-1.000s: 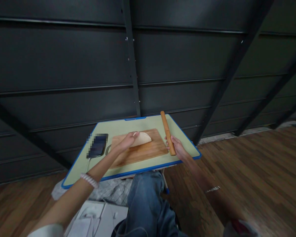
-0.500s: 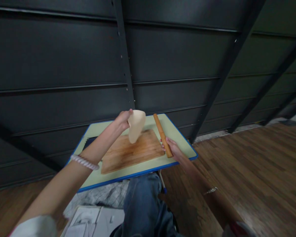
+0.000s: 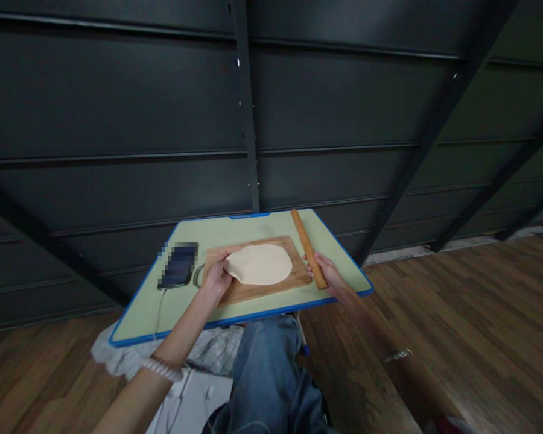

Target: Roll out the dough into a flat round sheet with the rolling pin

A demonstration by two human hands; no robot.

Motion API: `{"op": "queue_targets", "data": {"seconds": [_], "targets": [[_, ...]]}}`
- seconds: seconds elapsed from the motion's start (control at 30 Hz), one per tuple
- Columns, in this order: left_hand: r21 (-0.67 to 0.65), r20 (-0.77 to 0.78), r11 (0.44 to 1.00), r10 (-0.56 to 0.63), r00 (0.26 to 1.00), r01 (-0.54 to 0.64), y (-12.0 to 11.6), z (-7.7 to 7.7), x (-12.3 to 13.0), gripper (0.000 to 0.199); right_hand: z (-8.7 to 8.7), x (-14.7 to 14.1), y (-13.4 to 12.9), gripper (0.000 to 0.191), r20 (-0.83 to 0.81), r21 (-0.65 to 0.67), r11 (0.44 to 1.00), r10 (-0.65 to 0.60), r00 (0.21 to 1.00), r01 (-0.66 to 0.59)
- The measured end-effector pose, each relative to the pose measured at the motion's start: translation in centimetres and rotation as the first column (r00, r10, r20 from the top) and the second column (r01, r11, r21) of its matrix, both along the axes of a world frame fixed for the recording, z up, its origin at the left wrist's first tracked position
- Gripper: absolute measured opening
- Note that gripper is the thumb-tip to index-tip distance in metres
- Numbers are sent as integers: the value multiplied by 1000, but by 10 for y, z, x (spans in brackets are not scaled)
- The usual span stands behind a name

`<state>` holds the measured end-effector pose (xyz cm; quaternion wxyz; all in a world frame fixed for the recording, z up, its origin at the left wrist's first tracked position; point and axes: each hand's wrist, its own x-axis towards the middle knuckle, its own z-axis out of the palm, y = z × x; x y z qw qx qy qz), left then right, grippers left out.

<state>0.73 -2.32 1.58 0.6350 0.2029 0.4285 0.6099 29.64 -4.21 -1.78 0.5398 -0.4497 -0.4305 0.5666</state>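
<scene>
A flat, pale oval sheet of dough is spread over the wooden cutting board. Its left edge is pinched in my left hand, between thumb and fingers, at the board's left side. To the right of the board, my right hand is wrapped round the near part of a wooden rolling pin. The pin lies slantwise, its far end towards the table's back edge. A metal handle shows at the board's left end.
Board and pin are on a pale green folding table with a blue rim. A phone, partly pixelated, lies at left with a white cable. Dark metal wall panels stand behind. My jeans-clad leg is below the near edge.
My left hand has come down and left, laying the raised, hanging dough flat on the board. The right hand still holds the rolling pin. The view has shifted slightly, showing more of the phone.
</scene>
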Motion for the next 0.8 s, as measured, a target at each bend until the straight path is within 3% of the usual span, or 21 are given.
{"op": "queue_targets", "data": {"seconds": [0.13,0.27,0.37,0.47,0.53,0.6,0.7,0.8], "targets": [[19,-80,993,119,990,-118,-1,-2,-30,22,-2,-3,4,26,-19,9,1000,-2,1000,2],[178,-261,964,240,935,-198,-3,-11,-48,18,0,-4,7,22,-24,27,1000,-15,1000,15],[292,-499,949,256,828,-118,-4,-22,-48,14,2,-8,8,29,86,49,998,-46,995,41],[359,-683,933,279,675,-23,-7,-29,-39,17,6,-20,6,31,335,174,984,-98,937,41],[406,-770,912,303,562,64,-10,-31,-29,24,11,-30,2,29,544,244,970,-139,827,3],[451,-818,878,333,470,162,-14,-32,-18,33,17,-42,-3,31,735,229,972,-141,663,-48],[504,-828,816,363,427,284,-18,-32,3,39,27,-59,-13,37,908,159,984,-116,402,-76],[462,-875,753,302,378,468,-17,-27,27,41,33,-71,-20,40,961,145,984,-113,253,-108]]}}
